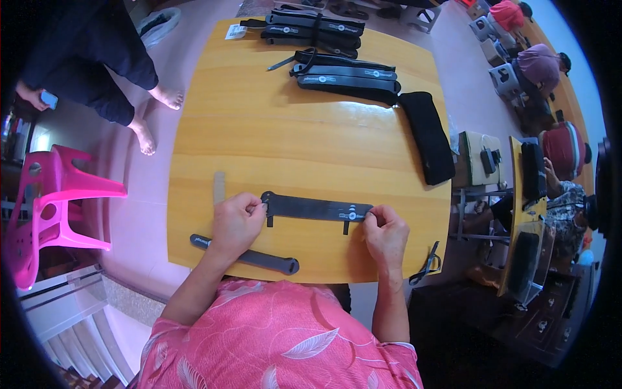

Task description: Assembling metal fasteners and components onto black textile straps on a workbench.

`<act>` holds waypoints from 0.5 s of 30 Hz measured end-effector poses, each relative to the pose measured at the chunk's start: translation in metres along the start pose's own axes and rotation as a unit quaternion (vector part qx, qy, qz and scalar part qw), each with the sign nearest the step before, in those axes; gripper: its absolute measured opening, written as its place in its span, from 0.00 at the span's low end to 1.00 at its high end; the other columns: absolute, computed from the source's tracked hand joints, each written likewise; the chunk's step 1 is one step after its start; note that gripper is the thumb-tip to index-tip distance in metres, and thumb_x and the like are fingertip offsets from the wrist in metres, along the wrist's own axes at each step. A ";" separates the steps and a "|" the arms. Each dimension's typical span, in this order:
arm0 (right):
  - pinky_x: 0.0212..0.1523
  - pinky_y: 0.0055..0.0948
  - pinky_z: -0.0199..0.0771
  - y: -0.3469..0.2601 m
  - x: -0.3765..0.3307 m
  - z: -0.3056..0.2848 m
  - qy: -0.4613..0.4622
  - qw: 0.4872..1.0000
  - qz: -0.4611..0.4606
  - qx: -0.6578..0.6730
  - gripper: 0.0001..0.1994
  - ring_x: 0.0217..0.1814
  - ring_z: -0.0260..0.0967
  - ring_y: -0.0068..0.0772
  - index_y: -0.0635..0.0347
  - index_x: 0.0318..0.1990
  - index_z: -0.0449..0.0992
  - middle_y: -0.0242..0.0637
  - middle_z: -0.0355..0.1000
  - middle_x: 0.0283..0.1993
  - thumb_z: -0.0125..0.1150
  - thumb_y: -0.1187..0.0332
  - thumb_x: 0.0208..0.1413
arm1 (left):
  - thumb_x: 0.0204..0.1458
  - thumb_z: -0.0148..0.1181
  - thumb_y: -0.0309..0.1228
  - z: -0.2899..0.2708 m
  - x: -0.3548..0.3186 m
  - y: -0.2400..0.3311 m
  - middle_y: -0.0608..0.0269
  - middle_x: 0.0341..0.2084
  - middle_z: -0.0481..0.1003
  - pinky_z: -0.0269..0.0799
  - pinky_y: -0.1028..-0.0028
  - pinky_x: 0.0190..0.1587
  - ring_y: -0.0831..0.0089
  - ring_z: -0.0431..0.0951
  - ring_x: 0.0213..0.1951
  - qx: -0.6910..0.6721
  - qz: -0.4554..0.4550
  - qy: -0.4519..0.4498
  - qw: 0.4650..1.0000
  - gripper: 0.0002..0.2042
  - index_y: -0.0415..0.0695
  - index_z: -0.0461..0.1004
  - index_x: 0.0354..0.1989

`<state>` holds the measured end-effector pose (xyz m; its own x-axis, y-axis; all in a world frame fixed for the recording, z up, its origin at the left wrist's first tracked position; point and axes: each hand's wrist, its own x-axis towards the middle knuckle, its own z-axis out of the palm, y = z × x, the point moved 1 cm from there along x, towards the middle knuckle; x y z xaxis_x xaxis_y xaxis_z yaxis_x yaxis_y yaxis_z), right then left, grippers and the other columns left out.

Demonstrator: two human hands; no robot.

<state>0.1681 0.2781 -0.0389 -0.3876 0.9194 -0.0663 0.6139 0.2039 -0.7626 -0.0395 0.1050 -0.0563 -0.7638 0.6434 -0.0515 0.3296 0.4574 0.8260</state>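
Note:
A dark grey strap [308, 207] with pale printing near its right end lies crosswise on the table in front of me. My left hand [237, 223] pinches its left end, where a rounded tip with a small hole shows. At the other end, the thumb and fingers of my right hand [387, 235] are closed on the strap. Two short black tabs stick out below the strap, one near each end. A second grey strap [271, 260] with a holed end lies nearer to me, partly covered by my left forearm.
On the wooden table [291, 142] are bundled straps [311, 31], a second bundle [346, 79], a black fabric piece [427, 137], a grey strip [219, 187] and a thin black looped band [426, 264]. A pink stool [61, 194] and a standing person are left; several people sit right.

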 end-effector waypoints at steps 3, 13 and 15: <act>0.26 0.30 0.70 0.001 -0.001 0.003 0.000 1.000 0.010 -0.006 0.04 0.23 0.73 0.38 0.65 0.28 0.76 0.46 0.72 0.20 0.57 0.73 0.47 | 0.43 0.61 0.25 -0.001 -0.001 0.000 0.54 0.17 0.74 0.69 0.72 0.25 0.67 0.76 0.20 0.005 0.001 -0.005 1.000 0.04 0.37 0.75 0.24; 0.29 0.38 0.71 -0.006 -0.002 0.008 0.026 0.993 -0.019 -0.110 0.05 0.26 0.73 0.49 0.63 0.26 0.73 0.48 0.72 0.21 0.57 0.70 0.44 | 0.42 0.61 0.25 -0.001 0.000 -0.002 0.52 0.19 0.75 0.71 0.68 0.26 0.59 0.77 0.23 0.003 0.024 0.007 1.000 0.04 0.38 0.74 0.23; 0.30 0.40 0.71 -0.006 -0.002 0.008 0.021 0.992 -0.013 -0.121 0.06 0.27 0.72 0.50 0.63 0.26 0.73 0.49 0.72 0.22 0.58 0.69 0.44 | 0.43 0.60 0.26 -0.003 -0.001 0.000 0.50 0.20 0.75 0.71 0.65 0.27 0.58 0.77 0.24 0.026 0.017 -0.001 1.000 0.05 0.38 0.74 0.25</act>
<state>0.1598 0.2724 -0.0397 -0.3797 0.9249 -0.0186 0.7538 0.2977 -0.5859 -0.0406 0.1030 -0.0544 -0.7505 0.6605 -0.0241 0.3845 0.4660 0.7968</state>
